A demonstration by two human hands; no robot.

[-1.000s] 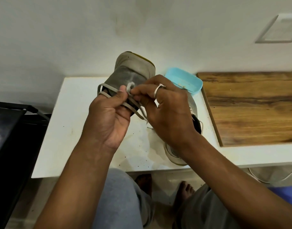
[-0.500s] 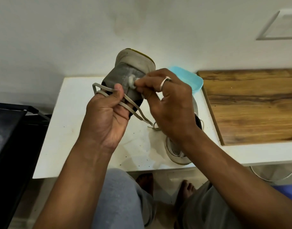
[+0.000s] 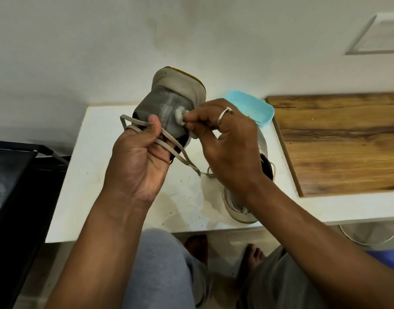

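Step in hand: by the look of it, spot-cleaning the grey upper of the shoe (image 3: 169, 97) with a small white wad (image 3: 179, 115).
Where the shoe is: raised above the white surface (image 3: 98, 175), toe tilted up and away towards the wall, sole side turned away from the camera.
Left hand (image 3: 138, 161): closed round the near end of the shoe. The thumb presses the loose laces (image 3: 133, 126) against the upper, and the fingers are hidden behind it.
Right hand (image 3: 227, 143): fingertips pinch the wad and press it on the upper just right of the left thumb. The other fingers are curled, and one wears a ring (image 3: 225, 113).
Arm pose: both forearms rise from the lap and converge. The left wrist is bent back with the palm facing the camera, and the right wrist is turned so the back of the hand shows.
Doing it well: short, firm strokes over one patch should work best, with the left hand bracing directly behind the spot so the soft upper does not give.
Laces: best pinned aside under the thumb so they do not drag through the cleaned patch.
Wad: it is small, so turn it to a fresh face once it greys.
Nearby: a second shoe (image 3: 240, 210) lies on the surface under the right wrist. A blue tub (image 3: 258, 108) stands behind the right hand, beside a wooden board (image 3: 339, 141).
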